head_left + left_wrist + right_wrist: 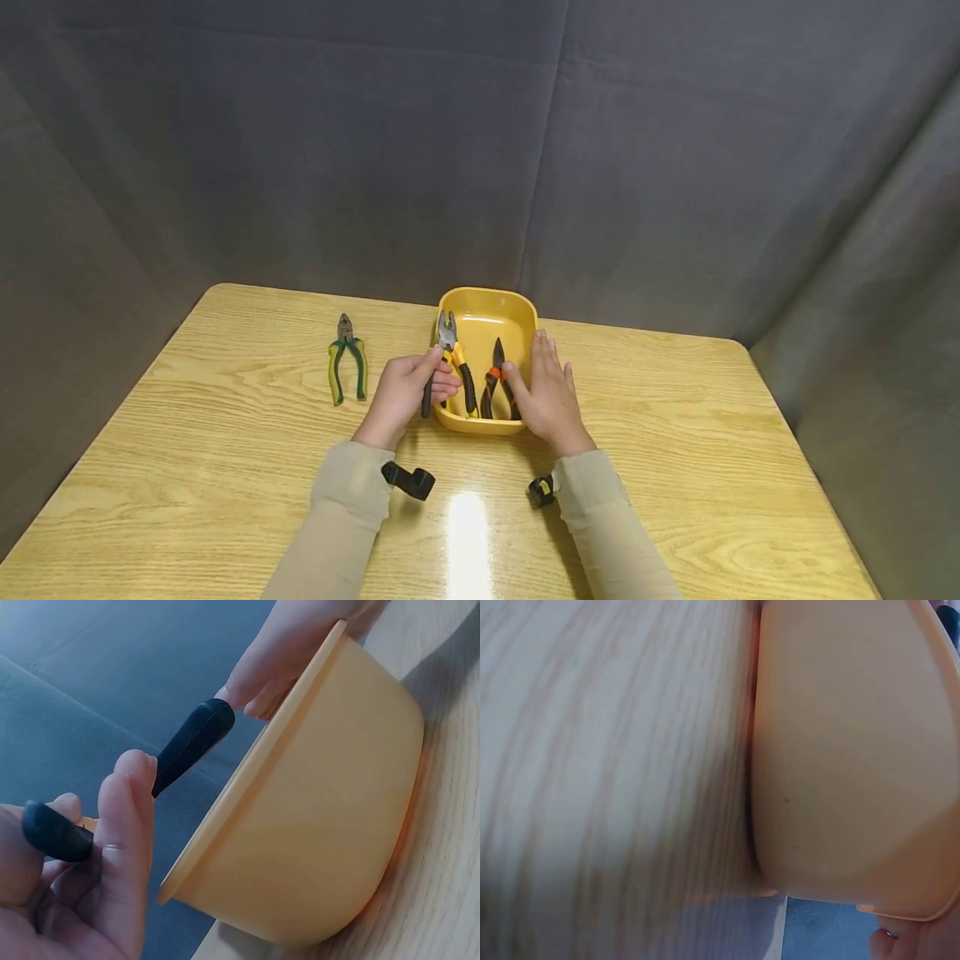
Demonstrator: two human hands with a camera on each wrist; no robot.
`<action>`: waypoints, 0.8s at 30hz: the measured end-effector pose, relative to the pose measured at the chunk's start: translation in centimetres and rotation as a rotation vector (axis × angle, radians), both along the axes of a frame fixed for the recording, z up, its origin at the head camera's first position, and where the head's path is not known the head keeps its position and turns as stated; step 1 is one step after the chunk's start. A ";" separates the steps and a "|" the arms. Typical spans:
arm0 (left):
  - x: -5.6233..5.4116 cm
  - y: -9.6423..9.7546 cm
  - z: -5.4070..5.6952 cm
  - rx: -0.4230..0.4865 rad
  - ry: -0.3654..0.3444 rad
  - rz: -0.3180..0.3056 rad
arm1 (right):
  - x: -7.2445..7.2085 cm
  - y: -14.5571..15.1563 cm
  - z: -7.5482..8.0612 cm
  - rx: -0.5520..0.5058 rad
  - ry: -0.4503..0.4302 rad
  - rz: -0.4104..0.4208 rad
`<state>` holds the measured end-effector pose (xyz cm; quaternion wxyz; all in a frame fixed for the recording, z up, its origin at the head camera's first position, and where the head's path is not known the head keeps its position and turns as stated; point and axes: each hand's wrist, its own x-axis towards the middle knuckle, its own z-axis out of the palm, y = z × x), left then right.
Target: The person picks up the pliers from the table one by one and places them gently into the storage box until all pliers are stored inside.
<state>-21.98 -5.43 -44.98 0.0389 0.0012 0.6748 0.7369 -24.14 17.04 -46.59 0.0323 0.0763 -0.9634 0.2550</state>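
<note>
My left hand grips combination pliers with black-and-yellow handles over the left side of a yellow plastic basin. The metal jaws point away from me, slightly spread. In the left wrist view, one black handle sticks out past the fingers, near the basin's rim. My right hand rests on the right rim, fingers straight and thumb reaching inward. Inside the basin lie pliers with pointed jaws and orange-and-black handles. The basin's outer wall fills much of the right wrist view.
Pliers with green-and-yellow handles lie on the wooden table, left of the basin. A dark grey curtain hangs behind the table's far edge. Each wrist wears a small black camera mount.
</note>
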 end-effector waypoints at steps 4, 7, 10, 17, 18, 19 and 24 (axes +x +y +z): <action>-0.2 0.3 0.2 0.005 -0.002 -0.002 | 0.0 0.0 0.0 -0.003 -0.001 0.003; -0.5 0.5 0.4 0.003 -0.002 -0.011 | 0.0 0.0 -0.1 0.006 0.005 0.003; -0.7 0.7 0.5 -0.001 -0.002 -0.015 | -0.1 0.0 -0.1 0.004 0.006 0.006; -1.2 1.4 0.3 0.012 -0.001 -0.011 | 0.0 0.0 0.0 0.004 -0.010 0.003; -1.2 1.4 0.3 0.015 0.000 -0.012 | 0.0 0.0 0.0 0.007 -0.006 0.003; -1.3 1.5 0.3 0.015 0.004 -0.012 | -0.1 0.0 0.0 0.008 -0.003 0.002; -1.6 1.7 0.7 -0.010 0.008 -0.015 | 0.0 0.0 0.0 0.004 -0.008 -0.003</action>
